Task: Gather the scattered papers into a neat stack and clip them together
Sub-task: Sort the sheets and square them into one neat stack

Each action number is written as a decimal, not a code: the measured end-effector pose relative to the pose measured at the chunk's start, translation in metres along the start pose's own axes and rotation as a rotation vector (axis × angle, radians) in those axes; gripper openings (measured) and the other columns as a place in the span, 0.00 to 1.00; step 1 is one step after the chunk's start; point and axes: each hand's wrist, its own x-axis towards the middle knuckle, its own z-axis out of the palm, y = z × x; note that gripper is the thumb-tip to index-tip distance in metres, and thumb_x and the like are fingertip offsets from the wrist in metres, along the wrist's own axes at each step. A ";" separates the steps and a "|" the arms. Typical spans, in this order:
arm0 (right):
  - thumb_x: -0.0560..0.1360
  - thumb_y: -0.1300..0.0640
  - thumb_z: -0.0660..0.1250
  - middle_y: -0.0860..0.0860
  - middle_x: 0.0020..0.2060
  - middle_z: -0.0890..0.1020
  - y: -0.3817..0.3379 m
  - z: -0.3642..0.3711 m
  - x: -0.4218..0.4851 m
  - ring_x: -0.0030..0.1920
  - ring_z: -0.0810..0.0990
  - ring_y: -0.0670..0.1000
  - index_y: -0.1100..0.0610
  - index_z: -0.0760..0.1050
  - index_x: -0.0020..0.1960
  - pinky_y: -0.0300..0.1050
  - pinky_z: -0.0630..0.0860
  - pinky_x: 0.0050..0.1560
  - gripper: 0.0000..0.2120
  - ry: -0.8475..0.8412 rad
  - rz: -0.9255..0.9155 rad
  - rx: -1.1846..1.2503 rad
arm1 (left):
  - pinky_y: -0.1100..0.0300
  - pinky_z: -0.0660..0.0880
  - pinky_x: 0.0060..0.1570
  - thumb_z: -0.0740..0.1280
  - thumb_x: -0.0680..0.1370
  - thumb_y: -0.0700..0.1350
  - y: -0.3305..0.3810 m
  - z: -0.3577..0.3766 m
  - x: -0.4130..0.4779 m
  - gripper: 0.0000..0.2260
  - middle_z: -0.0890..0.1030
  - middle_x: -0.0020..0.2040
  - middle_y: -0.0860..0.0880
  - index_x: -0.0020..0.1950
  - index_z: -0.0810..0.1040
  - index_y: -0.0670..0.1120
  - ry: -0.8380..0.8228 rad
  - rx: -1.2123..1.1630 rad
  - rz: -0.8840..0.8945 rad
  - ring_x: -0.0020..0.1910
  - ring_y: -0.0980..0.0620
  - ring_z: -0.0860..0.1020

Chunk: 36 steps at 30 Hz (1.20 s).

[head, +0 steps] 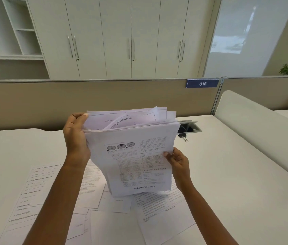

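One ragged paper stack [136, 156], gripped by left hand [76, 138] and right hand [178, 163]; one black binder clip [183, 136] lies right of it.

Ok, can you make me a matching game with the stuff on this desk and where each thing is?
Things: 1 paper bundle; 2 binder clip; 3 loose sheets; 4 blue sign.
Places: A on the partition; B flat on the desk; C held by the left hand and right hand; D beside the cable hole.
Pairs: 1-C, 2-D, 3-B, 4-A.
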 end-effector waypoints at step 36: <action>0.76 0.58 0.62 0.54 0.54 0.78 0.016 -0.007 -0.010 0.51 0.80 0.54 0.56 0.67 0.60 0.51 0.81 0.50 0.14 -0.076 0.118 -0.062 | 0.51 0.77 0.48 0.67 0.51 0.75 -0.104 -0.037 -0.069 0.46 0.79 0.54 0.47 0.59 0.72 0.46 -0.241 0.361 -0.109 0.50 0.49 0.78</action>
